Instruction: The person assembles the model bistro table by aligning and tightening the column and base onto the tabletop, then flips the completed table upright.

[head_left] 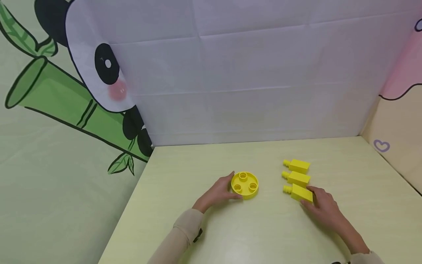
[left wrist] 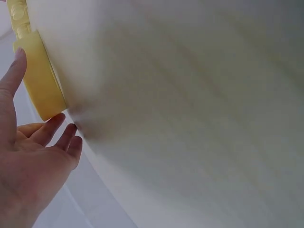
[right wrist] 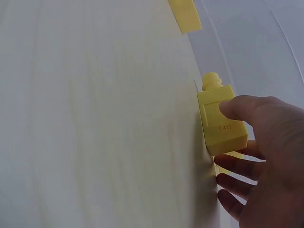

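Note:
A round yellow disc (head_left: 244,184) with a raised rim and three round sockets lies on the table. My left hand (head_left: 217,192) grips it from the left, thumb at its near edge and fingers at the far side. To the right, three yellow rectangular blocks with ridged pegs pointing left lie in a row. The nearest block (head_left: 302,193) is between the thumb and fingers of my right hand (head_left: 324,207), which pinches its right end. In the right wrist view this block (right wrist: 216,111) shows raised digits on its side, with the thumb pressed there.
Beyond the held block lie the middle block (head_left: 299,179) and the far block (head_left: 300,166), close together. The pale wooden table (head_left: 250,234) meets a white cloth backdrop (head_left: 244,91) at the back. Printed cloth also hangs at the left and right sides.

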{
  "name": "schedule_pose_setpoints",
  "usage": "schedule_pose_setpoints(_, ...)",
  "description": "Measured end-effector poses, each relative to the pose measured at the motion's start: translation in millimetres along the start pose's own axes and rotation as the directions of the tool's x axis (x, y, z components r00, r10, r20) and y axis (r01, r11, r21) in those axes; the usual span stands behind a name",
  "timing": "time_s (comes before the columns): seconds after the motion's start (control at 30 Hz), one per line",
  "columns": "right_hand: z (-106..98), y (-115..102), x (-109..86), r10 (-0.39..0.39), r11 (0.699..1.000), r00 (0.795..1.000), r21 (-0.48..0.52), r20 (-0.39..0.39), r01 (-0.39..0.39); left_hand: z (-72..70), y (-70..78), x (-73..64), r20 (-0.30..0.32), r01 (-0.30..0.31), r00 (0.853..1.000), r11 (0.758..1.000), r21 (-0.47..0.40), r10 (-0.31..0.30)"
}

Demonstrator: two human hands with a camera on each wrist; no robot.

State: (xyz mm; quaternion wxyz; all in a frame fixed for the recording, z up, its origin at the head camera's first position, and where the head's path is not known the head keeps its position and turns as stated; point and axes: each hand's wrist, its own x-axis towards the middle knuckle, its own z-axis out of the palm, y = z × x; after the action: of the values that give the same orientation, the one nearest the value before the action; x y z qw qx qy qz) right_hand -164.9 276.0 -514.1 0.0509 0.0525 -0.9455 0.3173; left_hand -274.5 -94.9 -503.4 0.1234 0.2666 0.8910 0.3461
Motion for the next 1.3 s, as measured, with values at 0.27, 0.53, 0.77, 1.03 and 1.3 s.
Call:
schedule_pose_setpoints(0.27,-1.2,-0.6,1.3,-0.004,1.000,1.000,-0.011,-0.011,0.004,0.2,1.0,-0.2,-0.017,0.033,0.999,0.999,0.021,-0.033)
schedule_pose_setpoints(0.53,-3.1,-2.3,1.7,0.013,1.000,0.999,0.026,-0.043,-0.012,0.4,2.7,-2.4,-0.020,0.034,0.999,0.999,0.033,-0.033)
schedule_pose_setpoints(0.77,0.5,-22.5,7.9,-0.131,0.990,0.969,0.023,-0.211,0.139,0.7,0.5,-0.9,-0.020,0.046,0.999,0.998,0.047,-0.045)
schedule_pose_setpoints(1.03,6.0,-71.6,37.9,-0.316,0.946,0.923,-0.002,-0.221,0.323,0.2,0.8,-1.9,-0.015,0.054,0.998,0.997,0.060,-0.053)
schedule_pose_setpoints(1.3,11.6,-98.2,60.6,-0.437,0.899,0.889,-0.053,-0.134,0.434,0.0,1.0,-0.9,-0.008,0.061,0.998,0.995,0.073,-0.060)
